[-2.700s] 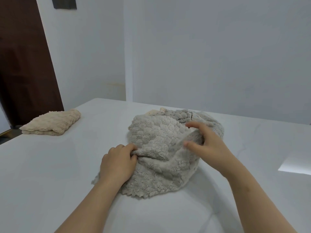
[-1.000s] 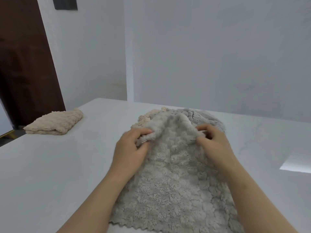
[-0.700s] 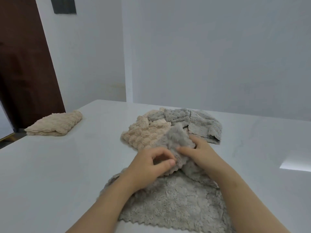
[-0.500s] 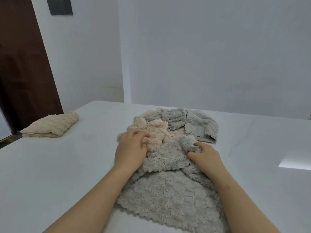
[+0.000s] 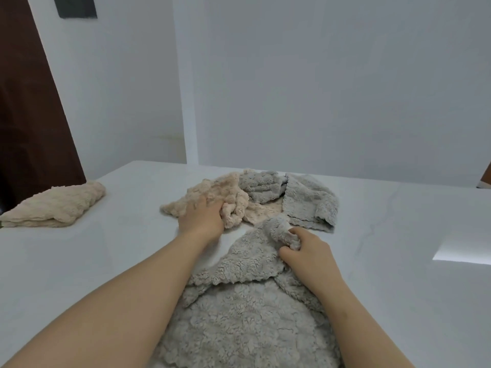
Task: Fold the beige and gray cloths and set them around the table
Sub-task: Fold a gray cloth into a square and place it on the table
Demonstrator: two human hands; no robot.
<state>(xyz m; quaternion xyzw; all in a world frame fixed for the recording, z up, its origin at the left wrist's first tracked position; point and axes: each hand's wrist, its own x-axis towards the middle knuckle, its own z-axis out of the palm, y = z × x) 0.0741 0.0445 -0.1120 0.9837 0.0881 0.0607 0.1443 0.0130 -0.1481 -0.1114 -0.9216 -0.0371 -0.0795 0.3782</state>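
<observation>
Right grip [image 5: 305, 251] pinching near gray cloth [image 5: 247, 309]; left grip [image 5: 203, 217] flat on crumpled beige cloth [image 5: 223, 197]. Beyond: another gray cloth [image 5: 308, 203]; far left, folded beige cloth [image 5: 55, 205] on table [image 5: 398, 261].

Left grip [image 5: 203, 217] flat, palm down; right grip [image 5: 308, 251] pinched closed.

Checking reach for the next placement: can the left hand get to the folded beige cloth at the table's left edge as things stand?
Probably yes. Only bare table lies between the left hand, now on the crumpled beige cloth, and the folded beige cloth; whether the arm stretches that far is uncertain.
</observation>
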